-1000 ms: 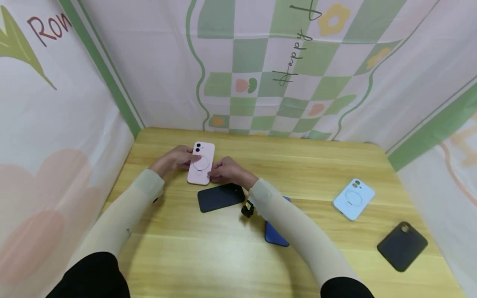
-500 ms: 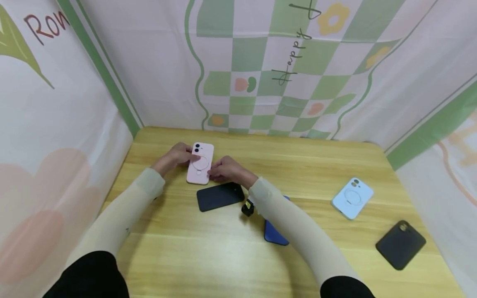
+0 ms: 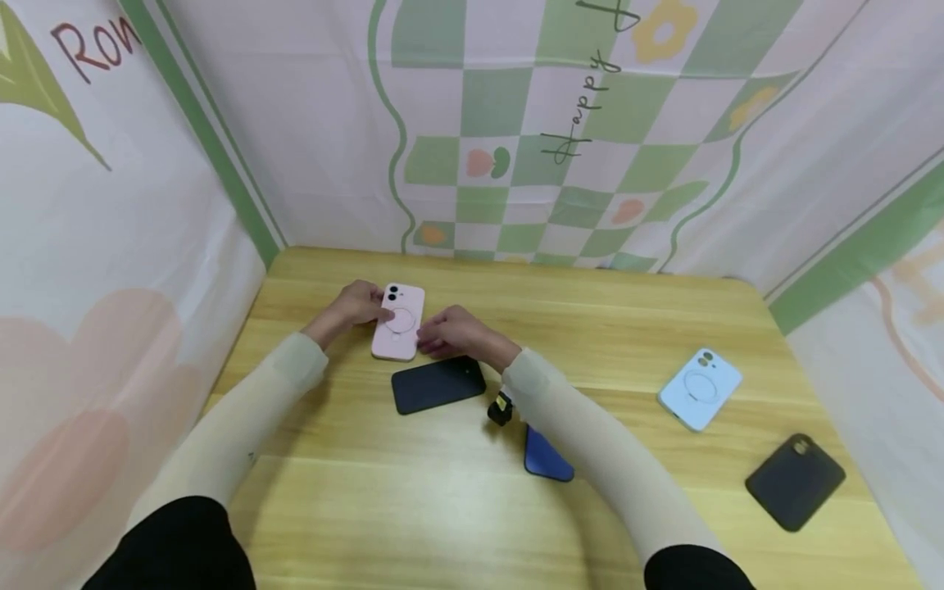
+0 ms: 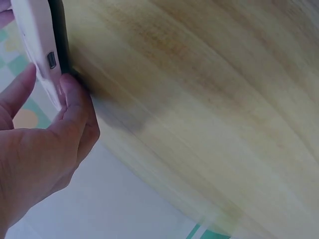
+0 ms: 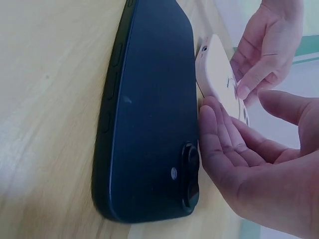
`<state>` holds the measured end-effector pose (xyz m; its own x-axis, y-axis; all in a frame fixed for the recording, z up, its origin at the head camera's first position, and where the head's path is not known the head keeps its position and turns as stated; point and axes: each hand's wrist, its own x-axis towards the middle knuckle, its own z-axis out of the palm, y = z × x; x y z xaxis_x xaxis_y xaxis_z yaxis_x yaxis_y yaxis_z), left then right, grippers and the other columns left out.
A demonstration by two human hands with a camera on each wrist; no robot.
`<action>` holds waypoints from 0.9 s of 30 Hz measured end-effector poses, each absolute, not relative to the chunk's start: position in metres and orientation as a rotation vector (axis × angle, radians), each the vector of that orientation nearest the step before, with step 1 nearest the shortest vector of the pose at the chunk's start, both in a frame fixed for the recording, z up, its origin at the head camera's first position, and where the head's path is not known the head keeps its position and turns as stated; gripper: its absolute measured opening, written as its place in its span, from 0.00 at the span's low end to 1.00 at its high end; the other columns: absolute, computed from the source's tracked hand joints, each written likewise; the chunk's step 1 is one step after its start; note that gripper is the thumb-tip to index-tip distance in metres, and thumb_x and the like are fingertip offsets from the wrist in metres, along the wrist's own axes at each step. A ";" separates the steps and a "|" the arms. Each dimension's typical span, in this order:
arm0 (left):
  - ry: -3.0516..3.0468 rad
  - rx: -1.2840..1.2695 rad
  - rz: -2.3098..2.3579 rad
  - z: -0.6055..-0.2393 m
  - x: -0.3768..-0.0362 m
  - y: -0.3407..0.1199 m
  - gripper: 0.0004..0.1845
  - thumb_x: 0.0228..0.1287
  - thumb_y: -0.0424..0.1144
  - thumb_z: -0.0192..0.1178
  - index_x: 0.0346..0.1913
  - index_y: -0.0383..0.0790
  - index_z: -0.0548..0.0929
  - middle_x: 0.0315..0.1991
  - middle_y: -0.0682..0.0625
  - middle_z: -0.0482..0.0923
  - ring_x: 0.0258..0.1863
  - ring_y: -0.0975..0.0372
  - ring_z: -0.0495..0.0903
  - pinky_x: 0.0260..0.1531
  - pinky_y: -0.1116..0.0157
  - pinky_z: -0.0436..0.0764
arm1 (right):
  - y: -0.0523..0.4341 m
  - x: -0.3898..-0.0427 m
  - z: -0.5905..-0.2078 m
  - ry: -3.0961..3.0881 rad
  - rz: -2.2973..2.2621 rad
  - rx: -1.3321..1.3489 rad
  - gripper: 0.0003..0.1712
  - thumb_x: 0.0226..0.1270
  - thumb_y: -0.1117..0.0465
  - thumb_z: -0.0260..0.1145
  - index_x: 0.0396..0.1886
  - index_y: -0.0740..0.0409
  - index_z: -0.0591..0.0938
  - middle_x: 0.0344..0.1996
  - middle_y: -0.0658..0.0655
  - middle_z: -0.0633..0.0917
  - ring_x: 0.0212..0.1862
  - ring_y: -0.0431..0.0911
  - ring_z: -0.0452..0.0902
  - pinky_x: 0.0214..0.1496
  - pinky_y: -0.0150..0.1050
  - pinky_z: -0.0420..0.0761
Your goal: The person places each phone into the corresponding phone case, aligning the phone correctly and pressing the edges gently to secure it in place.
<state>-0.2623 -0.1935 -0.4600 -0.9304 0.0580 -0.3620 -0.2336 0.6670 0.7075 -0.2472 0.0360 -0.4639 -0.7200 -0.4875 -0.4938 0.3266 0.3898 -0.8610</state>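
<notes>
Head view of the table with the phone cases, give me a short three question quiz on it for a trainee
1. True or false: the pink case lies between the two hands.
2. Which case lies nearest the right hand? A light blue case, B black case, C dark grey case
3. Fill in: the left hand grips the pink case by its ___ edge.

Key
1. True
2. B
3. Side; the left wrist view shows thumb and fingers on it.
</notes>
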 end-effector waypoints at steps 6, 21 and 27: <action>2.552 -0.056 1.125 -0.457 -0.261 -0.195 0.10 0.69 0.33 0.70 0.41 0.29 0.80 0.28 0.52 0.71 0.30 0.62 0.69 0.31 0.69 0.69 | 0.049 -0.245 -0.462 1.900 -1.441 -0.151 0.18 0.82 0.64 0.60 0.61 0.72 0.83 0.50 0.70 0.89 0.48 0.53 0.88 0.60 0.50 0.88; 2.682 0.256 0.888 -0.433 -0.237 -0.173 0.33 0.75 0.41 0.66 0.72 0.23 0.70 0.60 0.31 0.79 0.55 0.45 0.81 0.56 0.52 0.83 | 0.125 -0.240 -0.440 2.121 -1.347 -0.129 0.23 0.83 0.60 0.61 0.66 0.72 0.79 0.57 0.70 0.87 0.59 0.61 0.85 0.64 0.54 0.85; 2.694 0.379 0.868 -0.421 -0.219 -0.156 0.37 0.77 0.45 0.65 0.77 0.26 0.66 0.64 0.32 0.79 0.58 0.45 0.83 0.57 0.49 0.85 | 0.175 -0.241 -0.425 2.221 -1.332 -0.108 0.29 0.85 0.55 0.58 0.72 0.74 0.73 0.61 0.75 0.83 0.62 0.65 0.82 0.65 0.59 0.83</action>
